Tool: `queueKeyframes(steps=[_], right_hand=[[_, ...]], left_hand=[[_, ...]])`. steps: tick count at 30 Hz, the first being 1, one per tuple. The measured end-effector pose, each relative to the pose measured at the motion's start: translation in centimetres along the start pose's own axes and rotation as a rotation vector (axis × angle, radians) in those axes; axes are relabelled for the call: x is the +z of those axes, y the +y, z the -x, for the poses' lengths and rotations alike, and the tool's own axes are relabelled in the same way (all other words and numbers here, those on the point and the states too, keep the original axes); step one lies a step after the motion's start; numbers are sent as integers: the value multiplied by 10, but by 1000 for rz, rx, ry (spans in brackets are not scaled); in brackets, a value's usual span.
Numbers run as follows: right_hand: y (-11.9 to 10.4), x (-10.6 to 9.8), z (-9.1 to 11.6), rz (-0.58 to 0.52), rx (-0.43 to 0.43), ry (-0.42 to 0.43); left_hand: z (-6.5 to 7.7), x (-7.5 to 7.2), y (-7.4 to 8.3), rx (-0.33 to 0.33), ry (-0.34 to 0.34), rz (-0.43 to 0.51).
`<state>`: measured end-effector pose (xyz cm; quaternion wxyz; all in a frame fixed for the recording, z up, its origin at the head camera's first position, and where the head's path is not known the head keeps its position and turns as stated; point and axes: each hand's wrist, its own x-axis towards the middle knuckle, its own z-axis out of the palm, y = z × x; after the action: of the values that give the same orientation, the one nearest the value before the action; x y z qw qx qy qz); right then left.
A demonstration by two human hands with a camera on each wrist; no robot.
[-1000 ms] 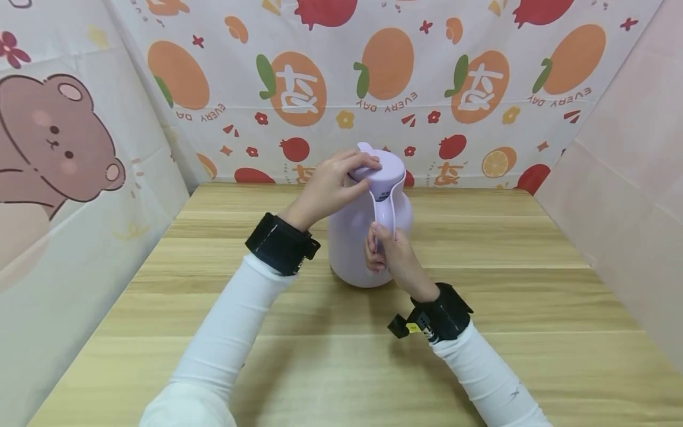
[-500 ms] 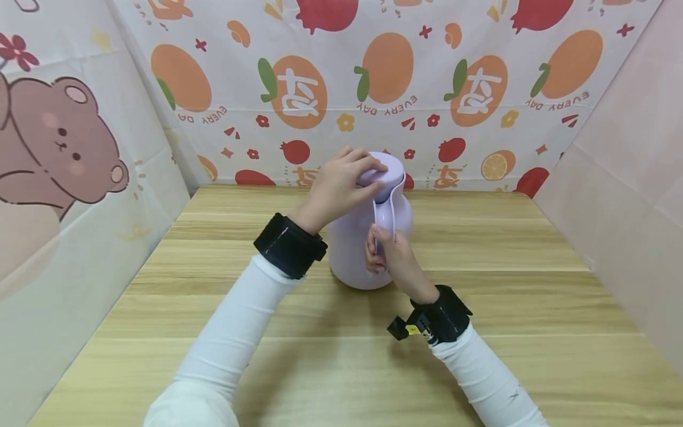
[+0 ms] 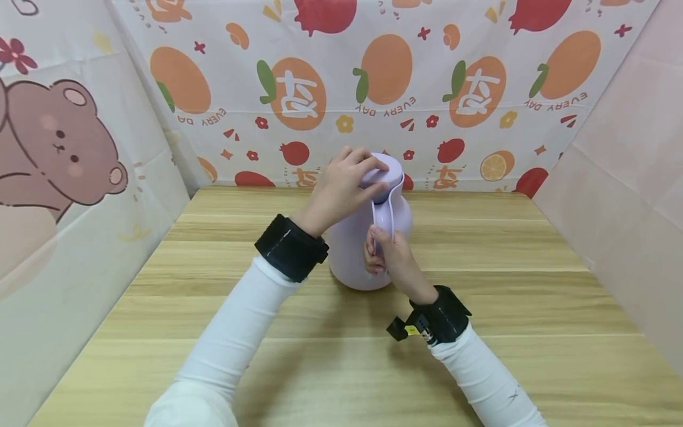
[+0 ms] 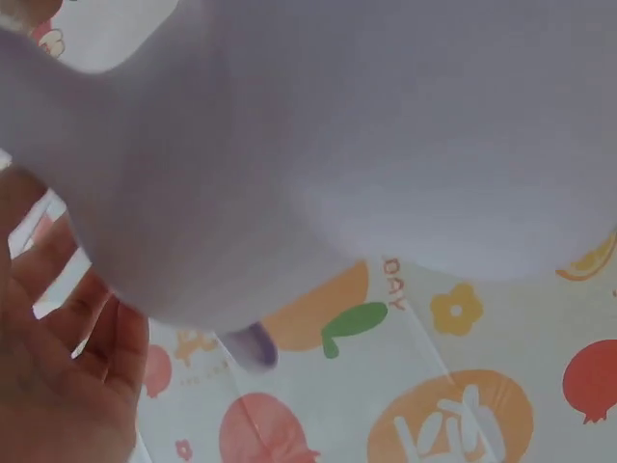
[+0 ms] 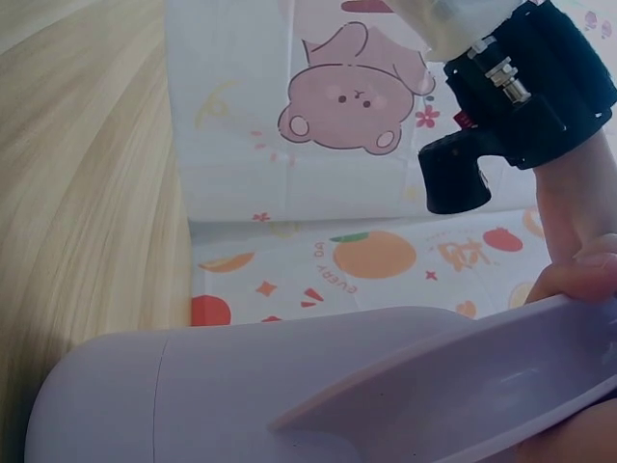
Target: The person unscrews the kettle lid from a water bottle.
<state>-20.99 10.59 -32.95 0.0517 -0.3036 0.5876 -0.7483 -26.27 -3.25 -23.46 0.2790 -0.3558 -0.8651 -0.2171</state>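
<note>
On the tabletop (image 3: 480,267), near its back edge, a lilac jug (image 3: 349,249) stands upright; its smooth, hard-looking body is probably stiff, a little slippery, and fairly weighty if filled, though its contents are hidden. The looped handle (image 3: 383,216) looks the surest hold, and the right hand (image 3: 397,258) grips it with curled fingers. The smaller round lid (image 3: 393,172), likely light and rigid, seems best taken by its rim, where the left hand (image 3: 338,190) clasps it between thumb and fingers. Compared with a second ago, the left hand has shifted rightward over the lid, whose little tab no longer shows in the head view; the right hand's grip looks unchanged.
</note>
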Motion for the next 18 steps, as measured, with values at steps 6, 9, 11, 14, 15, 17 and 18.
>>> queueKeyframes(steps=[6,9,11,14,15,17,18], right_hand=[[0,1,0,-2,-2,-4],[1,2,0,-2,2,2],[2,1,0,-4,5,8],[3,1,0,-12,6,9],[3,1,0,-15,6,8],[3,1,-1,-18,2,6],[3,0,-2,-20,-1,4]], left_hand=[[8,-6,-10,2,55,184],[12,-4,-17,45,63,236],[15,-2,-21,76,55,261],[16,2,-24,114,65,281],[16,3,-25,119,71,284],[15,3,-25,126,87,290],[14,3,-25,124,88,289]])
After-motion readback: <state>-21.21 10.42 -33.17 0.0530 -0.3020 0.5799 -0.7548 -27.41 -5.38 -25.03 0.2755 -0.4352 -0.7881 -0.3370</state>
